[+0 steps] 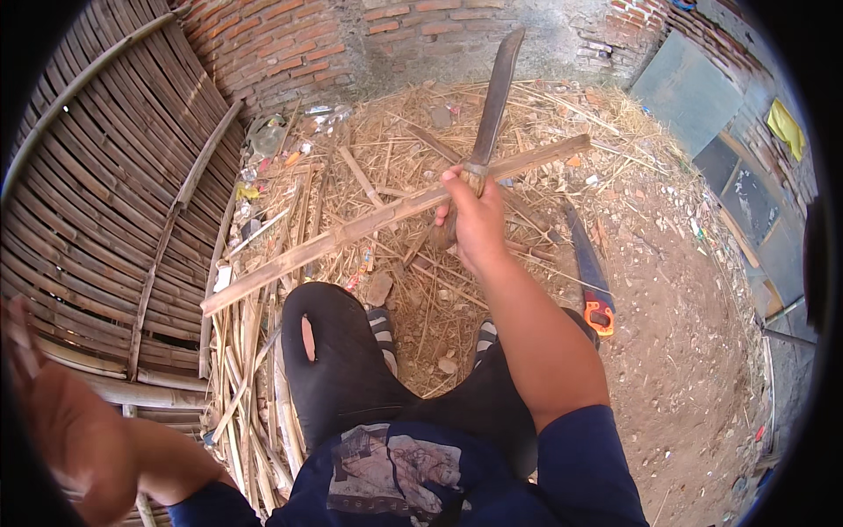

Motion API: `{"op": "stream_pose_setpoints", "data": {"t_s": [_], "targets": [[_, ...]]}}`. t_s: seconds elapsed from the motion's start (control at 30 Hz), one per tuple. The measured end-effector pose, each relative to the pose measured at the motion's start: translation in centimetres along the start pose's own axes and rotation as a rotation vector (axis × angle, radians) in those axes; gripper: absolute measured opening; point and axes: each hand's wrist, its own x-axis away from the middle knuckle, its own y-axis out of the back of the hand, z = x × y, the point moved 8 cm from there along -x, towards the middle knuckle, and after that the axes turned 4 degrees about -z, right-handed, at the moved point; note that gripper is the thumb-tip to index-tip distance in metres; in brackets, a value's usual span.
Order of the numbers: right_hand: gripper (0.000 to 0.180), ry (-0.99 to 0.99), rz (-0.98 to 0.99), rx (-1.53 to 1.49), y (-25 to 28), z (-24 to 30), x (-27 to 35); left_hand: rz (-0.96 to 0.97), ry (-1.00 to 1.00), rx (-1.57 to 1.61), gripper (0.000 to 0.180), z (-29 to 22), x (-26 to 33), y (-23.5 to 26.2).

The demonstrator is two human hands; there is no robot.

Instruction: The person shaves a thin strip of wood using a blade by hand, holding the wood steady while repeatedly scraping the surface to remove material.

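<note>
My right hand (474,215) is closed around the handle of a machete (498,101), whose dark blade points up and away from me. A long split bamboo strip (351,230) crosses at the same hand, running from lower left to upper right. It appears to be gripped along with the handle, though the fingers partly hide the contact. At the far left edge, my left hand (75,430) is raised away from both, holding nothing visible. Its fingers are apart, slightly blurred and partly cut by the dark rim.
A handsaw (587,263) with an orange handle lies on the dirt at my right. Split bamboo pieces (250,413) are heaped beside my left leg. A bamboo slat wall (97,211) stands at left, a brick wall (281,53) ahead, and grey panels (689,92) lean at right.
</note>
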Motion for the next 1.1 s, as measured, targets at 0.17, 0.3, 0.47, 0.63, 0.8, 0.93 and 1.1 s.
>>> {"op": "stream_pose_setpoints", "data": {"t_s": [0.17, 0.3, 0.47, 0.63, 0.8, 0.93, 1.1], "targets": [[0.022, -0.036, 0.026, -0.02, -0.4, 1.2, 2.5, 0.653, 0.571, -0.722, 0.112, 9.4, 16.5, -12.4], [0.023, -0.017, 0.117, 0.036, -0.9, 0.5, 3.4, 0.551, 0.682, -0.654, 0.056, 11.0, 22.5, -12.3], [0.037, 0.202, 0.243, 0.558, -1.1, 2.7, 2.7, 0.517, 0.902, -0.505, 0.034, 10.4, 26.2, -9.8], [0.043, 0.731, 0.499, 1.233, -1.9, 3.8, 4.1, 0.583, 1.183, -0.373, 0.041, 8.6, 31.1, -8.2], [0.043, 0.826, 0.594, 1.431, -1.0, 2.6, 4.4, 0.596, 1.238, -0.346, 0.046, 7.8, 34.5, -6.0], [0.037, 0.691, 0.33, 1.441, 3.1, 3.9, 0.7, 0.525, 1.238, -0.339, 0.052, 7.0, 35.3, -3.8], [0.037, 0.669, 0.19, 1.426, 5.7, 4.6, -1.1, 0.498, 1.234, -0.357, 0.054, 6.6, 35.7, -3.9]]}}
